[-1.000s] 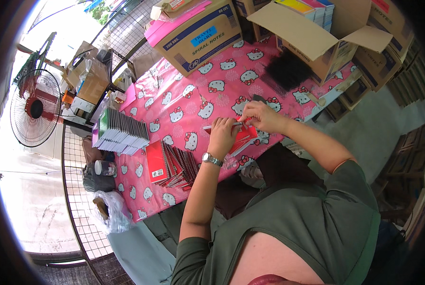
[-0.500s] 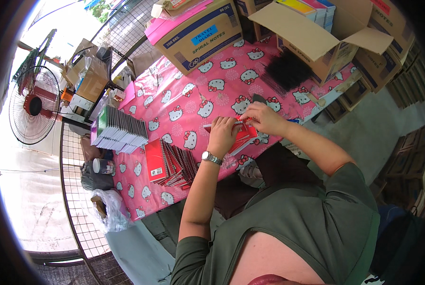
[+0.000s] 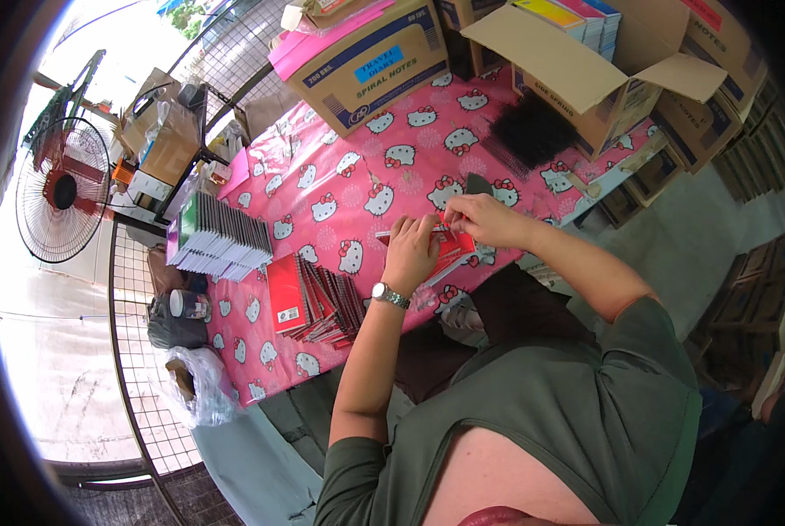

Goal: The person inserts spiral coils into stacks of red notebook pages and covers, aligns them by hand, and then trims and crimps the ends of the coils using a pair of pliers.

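Observation:
My left hand [image 3: 410, 250], with a silver watch on the wrist, is closed on a red notebook [image 3: 452, 256] at the table's near edge. Its fingers press down along the notebook's upper edge. At that same edge, my right hand [image 3: 483, 219] has thumb and fingers pinched together. Whatever is between them is too small to make out. A dark grey pointed piece [image 3: 478, 183] shows just beyond the right hand. To the left lies a fanned stack of red spiral notebooks [image 3: 322, 302] with dark coils.
A pink patterned cloth [image 3: 322, 237] covers the table. Spiral notebooks [image 3: 221, 237] are stacked at left. Black coils [image 3: 533, 131] lie at the back right, beside an open carton [image 3: 577, 79]. A closed carton [image 3: 366, 70] stands at the back. A fan [image 3: 62, 190] is far left.
My right hand's fingers have curled in more tightly over the notebook's edge. My left hand has hardly moved and stays on the red notebook.

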### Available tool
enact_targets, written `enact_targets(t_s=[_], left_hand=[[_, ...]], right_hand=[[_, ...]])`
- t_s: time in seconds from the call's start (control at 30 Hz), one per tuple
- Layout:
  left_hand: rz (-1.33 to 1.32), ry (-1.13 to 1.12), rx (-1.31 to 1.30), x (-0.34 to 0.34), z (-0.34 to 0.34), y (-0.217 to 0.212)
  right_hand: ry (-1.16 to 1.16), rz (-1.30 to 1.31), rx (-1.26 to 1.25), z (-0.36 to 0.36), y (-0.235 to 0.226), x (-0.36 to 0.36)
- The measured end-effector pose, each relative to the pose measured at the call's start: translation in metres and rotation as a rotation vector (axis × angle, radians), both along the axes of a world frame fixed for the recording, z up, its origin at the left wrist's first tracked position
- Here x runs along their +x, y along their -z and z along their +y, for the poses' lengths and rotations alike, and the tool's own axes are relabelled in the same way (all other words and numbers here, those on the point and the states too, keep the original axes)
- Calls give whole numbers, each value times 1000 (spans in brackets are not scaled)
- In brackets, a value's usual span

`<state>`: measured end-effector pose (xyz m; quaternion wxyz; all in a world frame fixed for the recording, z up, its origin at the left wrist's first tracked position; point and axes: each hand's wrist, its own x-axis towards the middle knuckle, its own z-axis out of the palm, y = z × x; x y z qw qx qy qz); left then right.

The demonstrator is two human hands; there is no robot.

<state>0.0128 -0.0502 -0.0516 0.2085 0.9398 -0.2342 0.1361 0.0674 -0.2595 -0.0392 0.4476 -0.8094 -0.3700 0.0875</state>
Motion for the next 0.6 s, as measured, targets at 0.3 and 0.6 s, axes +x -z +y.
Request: enact_targets(t_s=[0.3, 0.6], left_hand=[[49, -6, 1, -2, 3, -6], [-76, -155, 213, -16, 0, 2]], right_hand=[[18, 197, 45, 8, 7, 10], [84, -572, -287, -27, 124, 92]])
